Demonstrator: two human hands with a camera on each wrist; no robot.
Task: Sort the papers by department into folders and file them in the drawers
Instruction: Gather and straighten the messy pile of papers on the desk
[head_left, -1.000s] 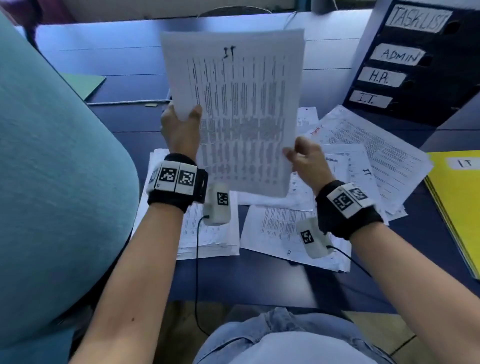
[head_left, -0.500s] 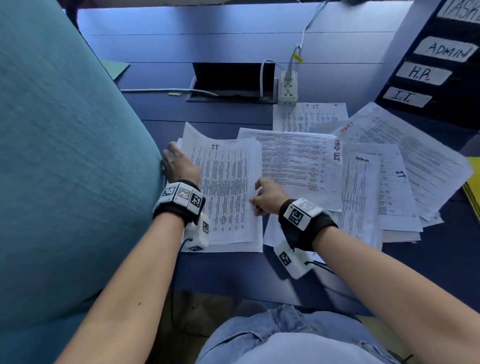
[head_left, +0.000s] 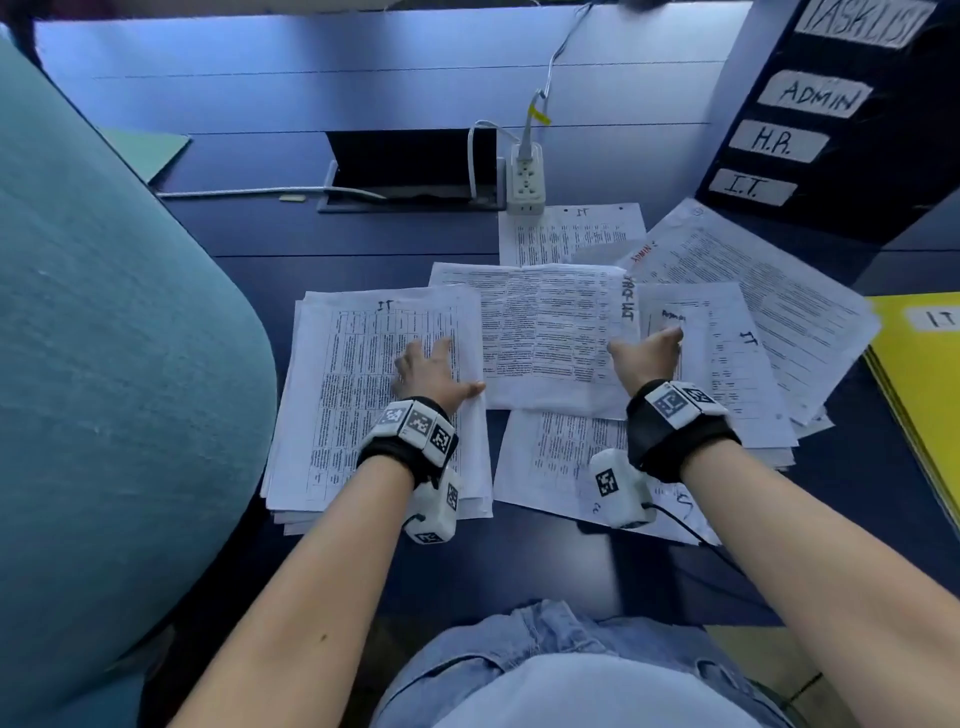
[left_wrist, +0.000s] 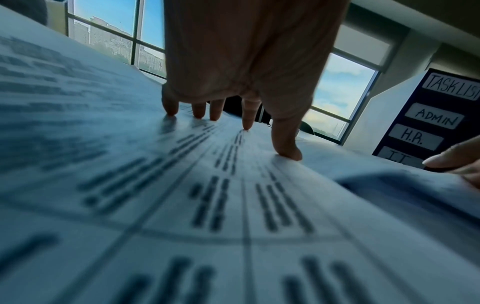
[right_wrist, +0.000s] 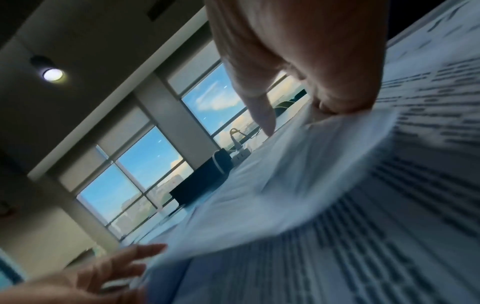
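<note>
Now the IT sheet, held up a second earlier, lay on the IT stack (head_left: 374, 395) under the flat, open left hand (head_left: 434, 376); the right hand (head_left: 647, 356) pinched the next sheet (head_left: 545, 332) beside it.

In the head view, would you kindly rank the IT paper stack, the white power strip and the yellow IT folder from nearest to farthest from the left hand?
1. IT paper stack: directly under the left hand.
2. White power strip: ahead, slightly right.
3. Yellow IT folder: far right desk edge.
</note>
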